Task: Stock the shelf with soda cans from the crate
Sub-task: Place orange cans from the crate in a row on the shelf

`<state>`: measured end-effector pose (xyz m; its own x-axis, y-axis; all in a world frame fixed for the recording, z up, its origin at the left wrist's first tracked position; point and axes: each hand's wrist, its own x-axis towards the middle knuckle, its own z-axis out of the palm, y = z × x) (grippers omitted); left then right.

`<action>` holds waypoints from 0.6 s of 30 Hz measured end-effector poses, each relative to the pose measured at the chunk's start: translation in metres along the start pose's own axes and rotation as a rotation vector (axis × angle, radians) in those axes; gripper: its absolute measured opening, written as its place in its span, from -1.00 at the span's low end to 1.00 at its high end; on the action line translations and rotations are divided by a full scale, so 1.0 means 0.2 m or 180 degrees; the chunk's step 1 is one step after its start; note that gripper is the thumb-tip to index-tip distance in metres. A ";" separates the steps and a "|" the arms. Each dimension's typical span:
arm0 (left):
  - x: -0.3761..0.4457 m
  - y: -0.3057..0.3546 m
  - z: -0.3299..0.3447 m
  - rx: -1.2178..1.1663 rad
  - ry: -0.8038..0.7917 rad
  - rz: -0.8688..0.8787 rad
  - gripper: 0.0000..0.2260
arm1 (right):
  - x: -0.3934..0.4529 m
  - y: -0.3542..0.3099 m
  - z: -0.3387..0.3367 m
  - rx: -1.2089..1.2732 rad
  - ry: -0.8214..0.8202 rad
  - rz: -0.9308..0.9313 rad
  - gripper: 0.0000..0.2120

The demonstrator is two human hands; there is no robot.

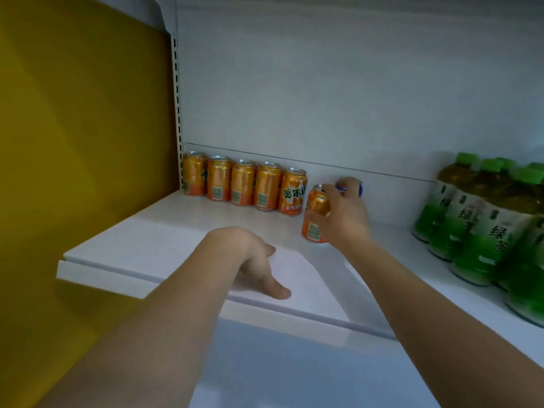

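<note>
orange can [315, 214] centre-right of frame, standing on shelf [176, 231] | right hand [346, 213] is gripping its upper side | left hand [259, 260] is resting flat, fingers relaxed | likely full, rigid, slick; hold mid-body

A flat white back panel [338, 92] rises behind the shelving and fills most of the upper view, evenly and softly lit with a faint bluish cast. Along its left edge runs a pale slotted upright [176, 113] with a column of dark slots. Left of that stands a mustard-yellow side panel [79, 142], darker toward the bottom. At the right, green-capped bottles of green tea [482, 228] stand packed together.
</note>
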<state>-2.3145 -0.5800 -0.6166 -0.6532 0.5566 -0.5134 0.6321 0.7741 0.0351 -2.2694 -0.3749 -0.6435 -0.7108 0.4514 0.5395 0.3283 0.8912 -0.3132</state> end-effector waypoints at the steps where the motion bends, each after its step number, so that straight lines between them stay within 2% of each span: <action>1: 0.01 0.01 -0.02 0.0003 -0.0144 -0.0042 0.12 | 0.03 0.01 0.00 -0.0321 0.0089 -0.0190 -0.46; 3: 0.05 0.02 -0.05 -0.0008 -0.0358 -0.0117 0.17 | 0.11 0.05 0.03 -0.0998 0.0383 -0.0685 -0.48; 5: 0.09 0.02 -0.06 0.0037 -0.0489 -0.0176 0.19 | 0.18 0.08 0.07 -0.1326 0.0560 -0.0841 -0.51; 12: 0.15 0.02 -0.06 0.0178 -0.0580 -0.0170 0.21 | 0.31 0.10 0.17 -0.1403 0.0561 -0.0810 -0.48; 18: 0.12 0.02 -0.06 0.0214 -0.0404 -0.0037 0.19 | 0.36 0.10 0.20 -0.1355 0.0471 -0.0697 -0.45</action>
<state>-2.3327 -0.5601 -0.6186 -0.6054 0.5016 -0.6180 0.6540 0.7561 -0.0269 -2.3380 -0.3261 -0.6429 -0.7056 0.2257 0.6717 0.4278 0.8914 0.1499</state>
